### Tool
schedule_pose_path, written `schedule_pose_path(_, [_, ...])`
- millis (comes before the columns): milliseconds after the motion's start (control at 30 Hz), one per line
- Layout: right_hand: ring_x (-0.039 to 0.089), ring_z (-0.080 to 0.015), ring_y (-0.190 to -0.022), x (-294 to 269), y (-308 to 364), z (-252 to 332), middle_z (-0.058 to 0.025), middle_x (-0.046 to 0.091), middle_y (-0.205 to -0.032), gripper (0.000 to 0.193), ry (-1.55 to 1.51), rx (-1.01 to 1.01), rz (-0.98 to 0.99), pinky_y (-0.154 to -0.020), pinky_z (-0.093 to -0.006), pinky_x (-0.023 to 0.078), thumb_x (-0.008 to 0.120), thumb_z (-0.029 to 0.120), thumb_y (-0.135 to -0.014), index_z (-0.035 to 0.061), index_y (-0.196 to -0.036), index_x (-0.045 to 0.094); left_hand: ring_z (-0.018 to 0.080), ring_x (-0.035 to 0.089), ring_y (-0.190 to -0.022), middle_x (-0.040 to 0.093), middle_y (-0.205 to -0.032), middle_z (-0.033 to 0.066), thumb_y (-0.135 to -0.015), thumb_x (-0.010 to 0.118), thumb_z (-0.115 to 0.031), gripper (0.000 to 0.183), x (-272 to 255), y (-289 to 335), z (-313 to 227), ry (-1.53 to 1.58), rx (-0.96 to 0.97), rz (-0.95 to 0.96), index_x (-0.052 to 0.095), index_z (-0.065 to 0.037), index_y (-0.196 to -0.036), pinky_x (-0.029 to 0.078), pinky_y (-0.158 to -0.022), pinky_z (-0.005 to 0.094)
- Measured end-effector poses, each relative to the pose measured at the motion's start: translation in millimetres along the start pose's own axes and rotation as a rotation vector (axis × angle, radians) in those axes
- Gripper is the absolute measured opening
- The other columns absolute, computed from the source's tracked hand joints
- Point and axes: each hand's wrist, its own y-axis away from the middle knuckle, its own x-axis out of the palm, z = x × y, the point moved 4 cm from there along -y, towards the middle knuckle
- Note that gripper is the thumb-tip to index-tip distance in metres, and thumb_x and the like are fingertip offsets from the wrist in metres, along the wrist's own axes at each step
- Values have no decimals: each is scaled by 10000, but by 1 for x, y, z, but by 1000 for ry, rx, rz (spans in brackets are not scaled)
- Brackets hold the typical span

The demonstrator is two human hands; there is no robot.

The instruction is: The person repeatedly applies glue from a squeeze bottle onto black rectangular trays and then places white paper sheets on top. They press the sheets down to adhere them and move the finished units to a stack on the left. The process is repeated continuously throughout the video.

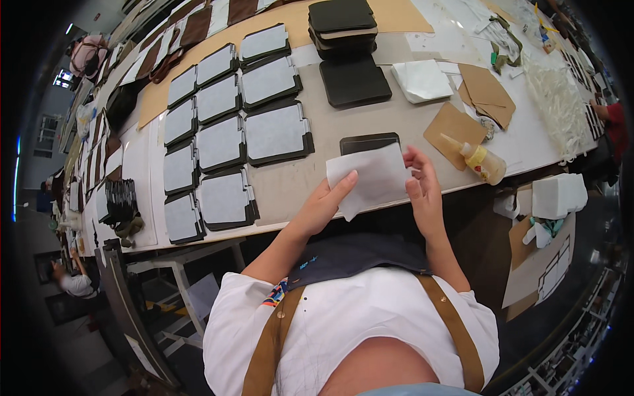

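Clock reference: centred on the sheet, 12 pointing away from the wearer.

The left hand [325, 203] is gripping a thin, white, roughly rectangular sheet [371, 177] at its left edge, thumb lying on top, fingers hidden beneath; probably steadying it by the margin. The right hand [427, 193] is hovering at 3 o'clock, thumb and fingers loosely parted beside the sheet's right edge; cannot tell whether they are touching it.

The sheet is sitting over the table's near edge, covering in this view part of a black, round-cornered flat panel [370, 141] at 12; contact is unclear. The panel is lying within easy reach, presumably for convenience.

Black panels with white faces [273, 132] are lying in columns between 9 and 11, perhaps spread so their faces stay exposed. A tall stack of black panels [342, 23] is standing at 12.

At 3, a translucent squeeze bottle with a pale nozzle [487, 165] is lying tipped, its nozzle over brown card [452, 131], possibly guarding the table [290, 191] against drips.
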Motion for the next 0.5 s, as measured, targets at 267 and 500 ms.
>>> schedule_pose_path(267, [627,-58,-817,-5,30,-14,-45,722,-980,202,293,244,73,-750,-212,496,668,113,-989,-34,-1127,668,80,626,-865,705,-976,29,-1073,542,-331,403,-11,-11,22,-350,138,-49,670,24,-1213,511,-767,247])
schedule_pose_path(500, [591,-18,-717,-4,19,-36,12,695,-844,151,4,411,24,-648,-174,439,658,113,-995,-10,-1083,651,52,567,-774,685,-908,16,-1056,577,-252,403,-19,-24,29,-250,224,-224,588,19,-1354,482,-706,252])
